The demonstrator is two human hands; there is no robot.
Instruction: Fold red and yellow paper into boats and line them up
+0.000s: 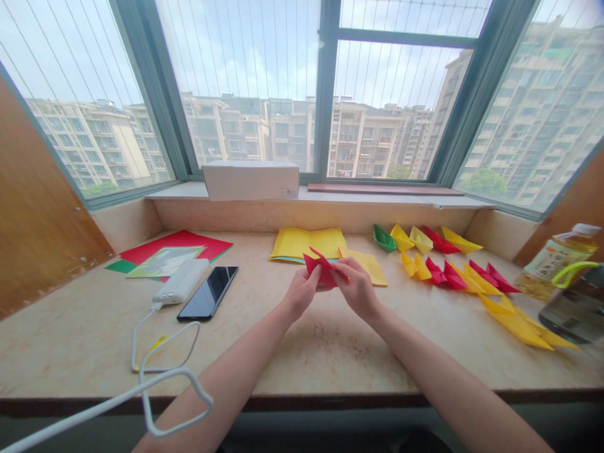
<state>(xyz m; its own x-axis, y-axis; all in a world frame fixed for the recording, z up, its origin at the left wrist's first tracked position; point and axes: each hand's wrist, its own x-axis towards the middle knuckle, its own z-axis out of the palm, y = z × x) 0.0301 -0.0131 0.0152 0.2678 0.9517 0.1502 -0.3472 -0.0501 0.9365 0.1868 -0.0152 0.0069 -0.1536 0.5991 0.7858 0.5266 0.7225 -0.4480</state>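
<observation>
A small piece of folded red paper (321,269) is held up over the middle of the counter. My left hand (302,290) pinches its left side, thumb in front. On the right side, my right hand (355,286) grips it between thumb and fingers. Several points of the paper stick up above my fingers, and its lower part is partly hidden by them. Just behind the hands lie a stack of yellow paper (309,242) with a bluish sheet under it and a separate yellow sheet (370,267).
Several folded paper boats (442,275) in green, yellow and red stand at right, near a bottle (557,258) and a dark container (573,308). At left are red paper (182,240), a power bank (180,281), a phone (209,293) and a white cable (177,371). A white box (250,180) sits on the sill.
</observation>
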